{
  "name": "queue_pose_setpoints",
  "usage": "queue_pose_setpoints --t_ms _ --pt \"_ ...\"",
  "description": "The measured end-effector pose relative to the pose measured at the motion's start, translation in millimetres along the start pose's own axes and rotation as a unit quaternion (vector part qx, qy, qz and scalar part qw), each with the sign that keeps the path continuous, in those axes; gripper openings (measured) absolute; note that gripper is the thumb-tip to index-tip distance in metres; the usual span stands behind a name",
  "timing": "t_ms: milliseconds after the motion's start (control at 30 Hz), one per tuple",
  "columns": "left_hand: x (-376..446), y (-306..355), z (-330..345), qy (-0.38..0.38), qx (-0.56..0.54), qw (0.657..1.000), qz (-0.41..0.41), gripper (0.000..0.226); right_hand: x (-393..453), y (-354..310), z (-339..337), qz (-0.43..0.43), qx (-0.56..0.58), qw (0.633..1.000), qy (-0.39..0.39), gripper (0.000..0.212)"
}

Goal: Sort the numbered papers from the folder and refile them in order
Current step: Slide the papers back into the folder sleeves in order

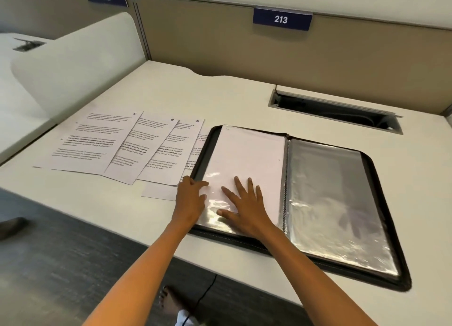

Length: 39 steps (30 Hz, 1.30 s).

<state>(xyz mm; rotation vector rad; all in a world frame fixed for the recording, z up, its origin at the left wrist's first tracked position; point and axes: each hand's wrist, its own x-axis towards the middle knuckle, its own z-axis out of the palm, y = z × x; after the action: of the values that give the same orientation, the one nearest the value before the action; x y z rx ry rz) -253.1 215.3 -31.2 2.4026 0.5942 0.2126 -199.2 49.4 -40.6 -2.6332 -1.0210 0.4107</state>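
The folder (367, 274) lies open on the surface (244, 100), its left side showing a white sheet (247, 154) inside a clear sleeve, its right side a stack of empty glossy sleeves (330, 203). Both hands work at the near end of that left sleeve. The left hand (190, 198) sits at the sleeve's outer corner with its fingers (199, 184) curled at the plastic edge, apparently pinching it, though the exact hold is hard to make out. The right hand (244, 208) lies flat on the sleeve, fingers spread and straight, pressing the page down and holding nothing. To the left of the folder, numbered papers (110, 142) are fanned out overlapping on the surface, with 6, 7 and 8 readable at their top corners; the rightmost one tucks under the folder's edge. This looks like the refiling step: a sheet being seated or smoothed in its sleeve. The next move probably calls for turning the sleeve over and taking the next paper in order from the fan, keeping the sleeve mouth open while sliding it in.
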Motion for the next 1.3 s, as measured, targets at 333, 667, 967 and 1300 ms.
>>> queue_pose_setpoints --t_ms 333,667,967,1300 --pt "7.8 -28.6 -7.9 0.0 0.232 0.962 0.141 0.058 20.6 -24.5 3.5 -0.017 -0.013 0.998 0.058 0.106" --pt "70.1 -107.3 -74.0 0.026 0.155 0.982 0.1 0.075 122.1 -102.9 10.8 -0.061 0.029 0.996 0.057 0.103" --pt "147.8 -194.0 -137.2 0.115 0.126 0.985 0.006 0.069 222.7 -178.4 22.0 -0.086 0.049 0.993 0.07 0.087" --pt "171.4 -231.9 -145.4 0.102 0.151 0.983 -0.027 0.055 273.5 -209.9 50.0 -0.093 0.102 0.984 0.111 0.071"
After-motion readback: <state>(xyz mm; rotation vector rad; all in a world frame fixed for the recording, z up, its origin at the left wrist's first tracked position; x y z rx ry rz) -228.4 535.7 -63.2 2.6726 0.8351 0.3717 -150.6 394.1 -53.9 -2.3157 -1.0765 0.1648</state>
